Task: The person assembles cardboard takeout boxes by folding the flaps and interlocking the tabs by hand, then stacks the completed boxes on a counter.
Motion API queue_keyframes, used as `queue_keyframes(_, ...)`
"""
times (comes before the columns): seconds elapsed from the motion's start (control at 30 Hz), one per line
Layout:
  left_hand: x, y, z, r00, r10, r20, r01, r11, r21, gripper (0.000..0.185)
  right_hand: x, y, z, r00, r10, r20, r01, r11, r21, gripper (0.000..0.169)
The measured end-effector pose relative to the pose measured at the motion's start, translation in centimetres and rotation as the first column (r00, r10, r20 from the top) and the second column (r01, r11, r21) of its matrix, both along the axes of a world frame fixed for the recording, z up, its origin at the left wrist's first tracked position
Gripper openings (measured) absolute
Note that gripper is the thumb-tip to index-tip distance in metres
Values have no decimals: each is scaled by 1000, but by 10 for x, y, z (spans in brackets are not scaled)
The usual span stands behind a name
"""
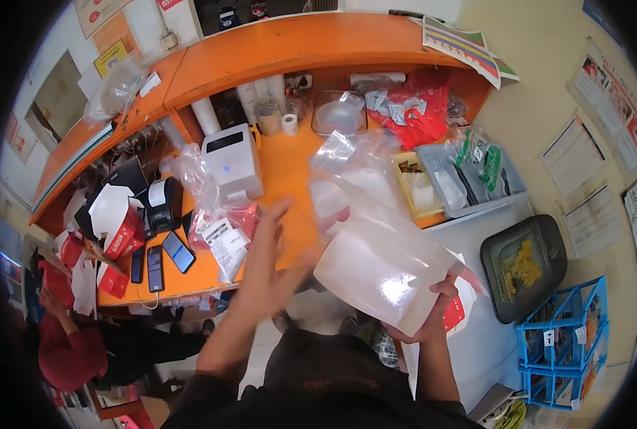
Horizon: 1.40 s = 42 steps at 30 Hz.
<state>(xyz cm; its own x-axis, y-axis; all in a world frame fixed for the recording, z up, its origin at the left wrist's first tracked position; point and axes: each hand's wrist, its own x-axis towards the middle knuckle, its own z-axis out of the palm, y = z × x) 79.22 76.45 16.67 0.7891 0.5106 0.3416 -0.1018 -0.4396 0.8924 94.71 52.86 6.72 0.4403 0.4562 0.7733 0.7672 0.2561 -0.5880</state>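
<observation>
My right hand [428,316] grips the near edge of a glossy white paperboard food-box blank [374,268]. Its plain side faces up with light glaring off it, and bits of a reddish side show at its edges. My left hand [273,263] is raised to the left of the board, fingers apart and blurred, with nothing in it. Behind my right hand, a red and white food box [457,305] is partly covered. Beyond the board, clear plastic bags [350,155] lie on the orange counter [283,166].
At left are a label printer [232,161], phones [178,252], red food boxes [122,241] and another person [74,343]. On the right stand a grey tray [503,187], a black tray with yellow food [557,241] and blue baskets [562,332]. A raised orange ledge [297,43] borders the back.
</observation>
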Motion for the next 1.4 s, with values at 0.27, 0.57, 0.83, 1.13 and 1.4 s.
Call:
queue_keyframes(0.27, 52, 7, -47, 886, -387, -254, 368, 922, -120, 31, 29, -54, 18, 984, -20, 177, 73, 952, -298, 87)
queue_keyframes(0.57, 89, -15, -37, 808, -371, -458, 153, 882, -445, 29, 43, -62, 6, 993, 38, 108, -8, 965, -261, 96)
queue_keyframes(0.83, 79, -14, -64, 785, -456, -421, 101, 764, -638, 43, 40, -68, 0, 991, 10, -132, -38, 975, -219, 93)
queue_keyframes(1.13, 132, -60, -68, 542, -749, 381, 763, 248, -598, 118, 54, -93, -16, 803, 13, -596, 88, 986, 140, 96)
queue_keyframes(1.4, 283, -129, -99, 418, -907, 54, 793, 336, -508, 101, 94, -183, -50, 739, -179, -650, 181, 981, -65, 82)
